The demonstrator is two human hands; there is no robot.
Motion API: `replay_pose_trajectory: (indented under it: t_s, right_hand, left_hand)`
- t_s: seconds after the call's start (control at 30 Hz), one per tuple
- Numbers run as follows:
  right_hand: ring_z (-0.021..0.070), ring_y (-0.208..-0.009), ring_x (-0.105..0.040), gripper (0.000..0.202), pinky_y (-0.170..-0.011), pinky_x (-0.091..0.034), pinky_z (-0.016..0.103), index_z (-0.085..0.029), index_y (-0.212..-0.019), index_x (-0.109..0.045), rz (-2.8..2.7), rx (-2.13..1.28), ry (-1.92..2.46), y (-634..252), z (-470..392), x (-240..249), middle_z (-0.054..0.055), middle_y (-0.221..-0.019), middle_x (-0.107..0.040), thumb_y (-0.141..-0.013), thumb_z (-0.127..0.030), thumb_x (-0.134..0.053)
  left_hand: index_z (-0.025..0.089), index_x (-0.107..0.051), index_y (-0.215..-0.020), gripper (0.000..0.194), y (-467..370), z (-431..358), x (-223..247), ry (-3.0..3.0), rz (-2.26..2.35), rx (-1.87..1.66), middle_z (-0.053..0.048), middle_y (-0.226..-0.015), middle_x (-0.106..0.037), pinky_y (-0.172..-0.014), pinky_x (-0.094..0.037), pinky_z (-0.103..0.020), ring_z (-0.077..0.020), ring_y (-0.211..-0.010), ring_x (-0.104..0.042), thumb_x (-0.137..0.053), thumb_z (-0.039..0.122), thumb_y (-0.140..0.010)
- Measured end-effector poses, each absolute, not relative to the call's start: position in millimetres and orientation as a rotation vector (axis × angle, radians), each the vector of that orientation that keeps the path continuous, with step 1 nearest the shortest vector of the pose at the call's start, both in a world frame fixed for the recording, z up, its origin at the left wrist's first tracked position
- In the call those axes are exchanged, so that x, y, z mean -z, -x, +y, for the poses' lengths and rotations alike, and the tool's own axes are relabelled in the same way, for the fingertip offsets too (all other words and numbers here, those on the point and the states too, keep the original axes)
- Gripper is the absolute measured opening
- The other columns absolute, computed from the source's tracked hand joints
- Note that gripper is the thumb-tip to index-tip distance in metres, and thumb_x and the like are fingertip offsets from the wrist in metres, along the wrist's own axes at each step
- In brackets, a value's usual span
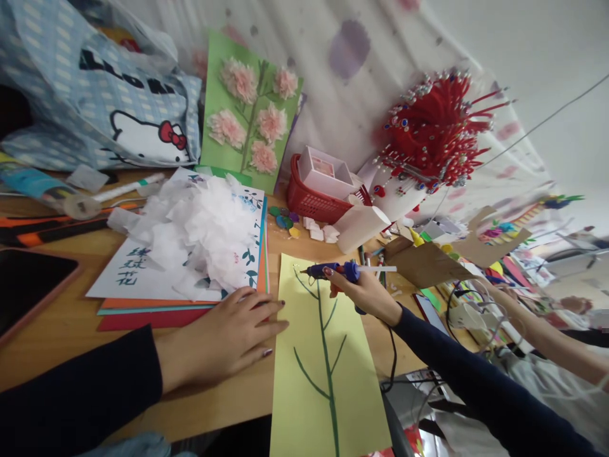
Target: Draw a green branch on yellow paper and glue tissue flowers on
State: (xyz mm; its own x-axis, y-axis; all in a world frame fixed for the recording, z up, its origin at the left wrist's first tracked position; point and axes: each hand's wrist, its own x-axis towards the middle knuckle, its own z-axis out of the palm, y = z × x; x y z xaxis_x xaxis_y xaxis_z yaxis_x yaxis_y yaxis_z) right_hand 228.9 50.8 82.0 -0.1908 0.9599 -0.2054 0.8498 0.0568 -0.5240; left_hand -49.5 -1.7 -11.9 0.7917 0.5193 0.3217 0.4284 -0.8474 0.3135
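A sheet of yellow paper [304, 381] with a green branch drawn on it lies before me, its near end reaching past the table edge. My right hand [354, 289] grips a blue glue gun [328, 271], a white glue stick poking out of its back. The nozzle is at the tip of the upper left twig, where a clear, shiny spot shows. My left hand [228, 339] rests flat, fingers spread, its fingertips at the paper's left edge. Beside it a heap of white tissue paper pieces [200, 228] covers part of a printed sheet [114, 276] on a stack of coloured paper.
A green card with pink paper flowers [242, 120] leans at the back, near a red basket [309, 197]. A phone [33, 285] lies at left. A bunch of red stems [432, 133] stands behind. At right are a cardboard piece [423, 263] and another person's arm [542, 327].
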Motion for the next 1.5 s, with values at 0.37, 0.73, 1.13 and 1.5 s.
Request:
replay_pose_trajectory:
  t_s: [0.37,0.73,1.13,1.5]
  right_hand:
    - [0.011,-0.05,-0.05,0.058,-0.045,-0.037,0.023,-0.017,-0.063,-0.064,-2.16,-0.804,1.818,-226,46,-82,0.004,-0.06,-0.063,-0.089,-0.066,-0.05]
    - [0.0104,-0.049,-0.047,0.059,-0.047,-0.036,0.024,-0.017,-0.061,-0.065,-2.219,-0.752,1.82,-222,45,-83,0.002,-0.056,-0.059,-0.088,-0.067,-0.048]
    - [0.0091,-0.046,-0.044,0.061,-0.044,-0.034,0.022,-0.017,-0.061,-0.065,-2.244,-0.764,1.807,-218,48,-81,0.001,-0.053,-0.055,-0.09,-0.068,-0.048]
    - [0.0092,-0.047,-0.044,0.058,-0.044,-0.034,0.023,-0.016,-0.064,-0.065,-2.217,-0.849,1.78,-208,59,-81,0.001,-0.056,-0.059,-0.09,-0.066,-0.05]
  left_hand:
    - [0.029,-0.059,-0.136,0.035,49,-2,12,-2.759,0.751,-0.629,-0.005,-0.139,-0.059,-0.106,-0.028,-0.042,-0.027,-0.127,-0.048,-0.045,0.04,-0.106]
    - [0.029,-0.058,-0.136,0.035,49,-2,16,-2.749,0.748,-0.646,-0.006,-0.141,-0.058,-0.106,-0.027,-0.044,-0.0277,-0.127,-0.048,-0.046,0.041,-0.105]
    - [0.029,-0.058,-0.136,0.035,50,-2,13,-2.777,0.74,-0.631,-0.005,-0.14,-0.059,-0.106,-0.027,-0.044,-0.0279,-0.126,-0.049,-0.046,0.041,-0.105]
    - [0.028,-0.058,-0.135,0.035,50,-2,10,-2.809,0.736,-0.645,-0.004,-0.14,-0.059,-0.105,-0.028,-0.042,-0.0268,-0.124,-0.05,-0.046,0.04,-0.105]
